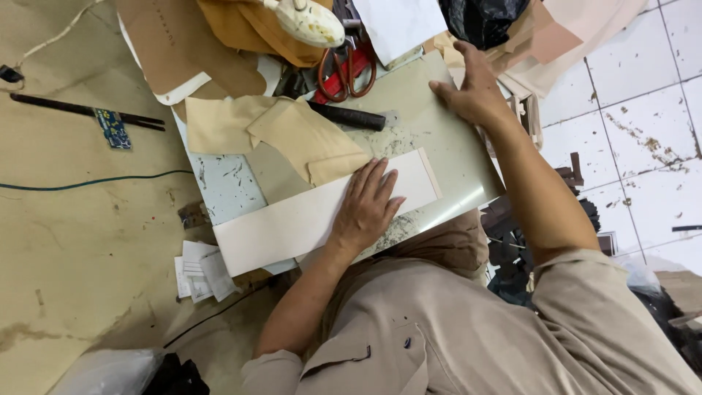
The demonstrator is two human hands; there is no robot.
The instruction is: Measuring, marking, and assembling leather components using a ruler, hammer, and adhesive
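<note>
My left hand lies flat, palm down, on a long cream-white strip that runs diagonally across a grey-green board. Its fingers are spread and point toward the strip's right end. My right hand rests on the far right edge of the same board, fingers apart, with nothing in it. Two tan cut pieces lie overlapped on the board just above my left hand. A black-handled tool lies beyond them.
Scissors with red-orange handles and a worn white object sit at the board's far end among brown pattern pieces. On the brown surface at left lie a black rod, a small blue board, a green cable and paper slips. Stained white tiles are at right.
</note>
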